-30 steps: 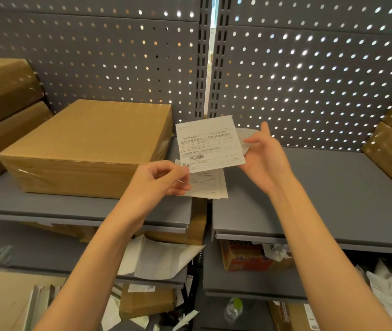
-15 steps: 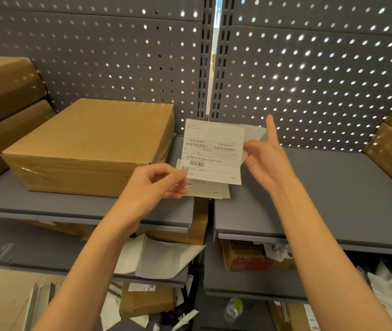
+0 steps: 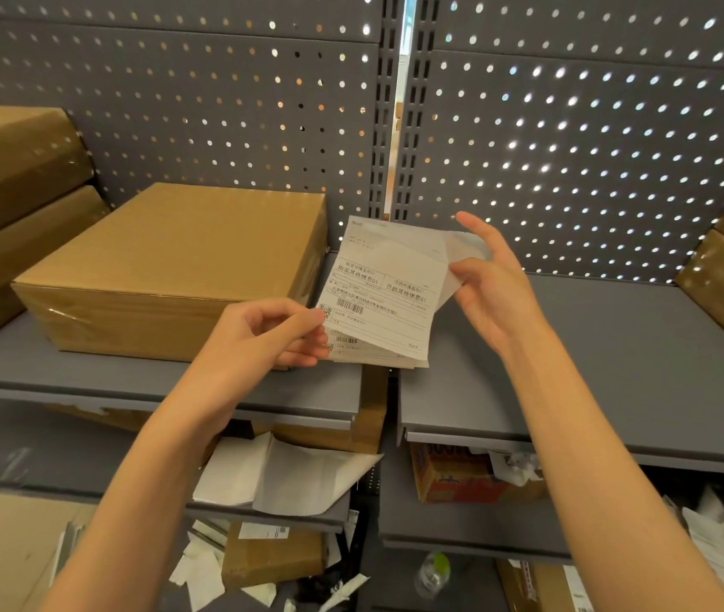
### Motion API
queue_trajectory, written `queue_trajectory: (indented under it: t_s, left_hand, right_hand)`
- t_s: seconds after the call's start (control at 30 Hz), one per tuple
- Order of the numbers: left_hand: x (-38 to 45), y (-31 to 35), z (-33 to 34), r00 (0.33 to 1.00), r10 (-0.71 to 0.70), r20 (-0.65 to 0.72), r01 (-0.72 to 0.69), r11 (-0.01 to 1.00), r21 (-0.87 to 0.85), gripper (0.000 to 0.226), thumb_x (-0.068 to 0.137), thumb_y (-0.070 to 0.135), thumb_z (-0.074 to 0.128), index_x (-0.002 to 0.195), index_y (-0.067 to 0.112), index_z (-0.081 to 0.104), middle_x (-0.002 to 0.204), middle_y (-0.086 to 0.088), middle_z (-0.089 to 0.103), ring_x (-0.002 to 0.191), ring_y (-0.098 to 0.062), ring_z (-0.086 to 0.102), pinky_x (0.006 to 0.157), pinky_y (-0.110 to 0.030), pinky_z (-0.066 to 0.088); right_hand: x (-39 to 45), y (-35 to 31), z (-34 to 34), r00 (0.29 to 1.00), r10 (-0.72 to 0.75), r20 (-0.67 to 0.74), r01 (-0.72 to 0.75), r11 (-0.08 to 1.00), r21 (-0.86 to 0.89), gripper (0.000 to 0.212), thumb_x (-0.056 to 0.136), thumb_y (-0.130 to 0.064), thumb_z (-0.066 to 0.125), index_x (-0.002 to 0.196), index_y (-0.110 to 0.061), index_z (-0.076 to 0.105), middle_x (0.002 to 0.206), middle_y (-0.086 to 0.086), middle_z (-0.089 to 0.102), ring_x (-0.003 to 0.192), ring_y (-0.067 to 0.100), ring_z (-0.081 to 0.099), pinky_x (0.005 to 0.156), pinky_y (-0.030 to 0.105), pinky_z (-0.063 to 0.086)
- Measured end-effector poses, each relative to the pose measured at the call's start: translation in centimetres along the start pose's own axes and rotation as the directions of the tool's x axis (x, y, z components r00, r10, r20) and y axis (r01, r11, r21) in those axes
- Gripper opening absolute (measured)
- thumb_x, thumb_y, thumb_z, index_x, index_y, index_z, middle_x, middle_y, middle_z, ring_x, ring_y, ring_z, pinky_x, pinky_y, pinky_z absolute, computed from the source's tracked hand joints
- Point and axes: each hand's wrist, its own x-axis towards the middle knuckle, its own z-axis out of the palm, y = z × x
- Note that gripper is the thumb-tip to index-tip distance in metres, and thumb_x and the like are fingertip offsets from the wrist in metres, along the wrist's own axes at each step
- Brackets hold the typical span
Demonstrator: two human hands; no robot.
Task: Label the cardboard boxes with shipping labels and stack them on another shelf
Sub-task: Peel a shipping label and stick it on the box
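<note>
Shipping labels now sit tilted between my hands in front of the cardboard box on the shelf, left hand pinching the stack, right hand peeling the backing further off, nearly ready to stick.

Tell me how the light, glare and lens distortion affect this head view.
Head view: daylight shines through the pegboard back panel as bright dots, strongest on the right; clear tape on the nearest cardboard box shows faint glare; the wide-angle lens bends the shelf edges and side boxes outward; the top shipping label is sharp enough to show its barcode, and the lower shelves lie dimmer.
</note>
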Motion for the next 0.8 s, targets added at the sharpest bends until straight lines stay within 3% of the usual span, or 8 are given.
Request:
queue_trajectory:
  t_s: [0.13, 0.27, 0.5, 0.67, 0.73, 0.8]
  left_hand:
    - [0.0, 0.2, -0.2, 1.0, 0.004, -0.017, -0.005, 1.0, -0.015, 0.02, 0.086, 0.017, 0.06, 0.086, -0.001, 0.069, 0.076, -0.007, 0.072, 0.071, -0.017, 0.07, 0.065, -0.019, 0.057]
    - [0.0, 0.4, -0.2, 0.999, 0.013, -0.035, -0.014, 1.0, -0.026, 0.019, 0.087, 0.017, 0.06, 0.085, 0.0, 0.069, 0.074, -0.005, 0.072, 0.069, -0.015, 0.069, 0.062, -0.018, 0.056]
    - [0.0, 0.3, -0.5, 0.999, 0.019, -0.048, -0.019, 1.0, -0.009, 0.02, 0.086, 0.018, 0.061, 0.083, 0.0, 0.069, 0.076, -0.008, 0.072, 0.071, -0.018, 0.069, 0.066, -0.022, 0.057]
    - [-0.1, 0.3, -0.7, 0.999, 0.027, -0.046, -0.026, 0.999, 0.019, 0.022, 0.087, 0.017, 0.061, 0.088, -0.003, 0.069, 0.079, -0.012, 0.071, 0.072, -0.019, 0.069, 0.069, -0.025, 0.059]
    - [-0.2, 0.2, -0.8, 0.999, 0.029, -0.046, -0.028, 0.999, 0.026, 0.023, 0.087, 0.017, 0.06, 0.088, -0.005, 0.068, 0.081, -0.014, 0.071, 0.073, -0.02, 0.068, 0.069, -0.025, 0.059]
    - [-0.3, 0.1, -1.0, 0.999, 0.029, -0.042, -0.028, 0.999, 0.032, 0.024, 0.086, 0.016, 0.06, 0.088, -0.006, 0.068, 0.082, -0.016, 0.07, 0.073, -0.021, 0.068, 0.068, -0.024, 0.058]
  right_hand:
    - [0.2, 0.2, 0.1, 0.999, -0.028, 0.029, 0.034, 0.97, -0.239, 0.043, 0.087, 0.015, 0.035, 0.104, -0.021, 0.052, 0.105, 0.008, 0.055, 0.089, 0.019, 0.057, 0.062, 0.022, 0.055]
    - [0.2, 0.3, -0.5, 0.992, -0.097, 0.08, 0.123, 0.888, -0.442, 0.043, 0.091, 0.008, 0.044, 0.11, -0.031, 0.05, 0.125, 0.014, 0.051, 0.105, 0.028, 0.058, 0.066, 0.026, 0.058]
    - [-0.1, 0.2, -1.2, 0.97, -0.244, -0.007, 0.197, 0.801, -0.566, 0.021, 0.089, 0.001, 0.057, 0.104, -0.013, 0.051, 0.1, 0.021, 0.06, 0.051, 0.005, 0.061, 0.051, 0.018, 0.05]
    - [0.2, 0.5, -1.4, 0.949, -0.309, -0.063, 0.204, 0.754, -0.625, 0.019, 0.087, -0.007, 0.063, 0.104, -0.008, 0.055, 0.082, -0.001, 0.06, 0.047, 0.006, 0.06, 0.06, 0.027, 0.053]
    - [0.5, 0.5, -1.4, 0.945, -0.315, -0.084, 0.201, 0.765, -0.612, 0.018, 0.086, -0.008, 0.064, 0.103, -0.009, 0.056, 0.088, 0.003, 0.061, 0.048, 0.005, 0.058, 0.06, 0.029, 0.053]
    - [0.7, 0.4, -1.4, 0.945, -0.315, -0.089, 0.202, 0.775, -0.599, 0.016, 0.087, -0.008, 0.064, 0.101, -0.011, 0.056, 0.094, 0.01, 0.061, 0.045, 0.002, 0.053, 0.054, 0.02, 0.05]
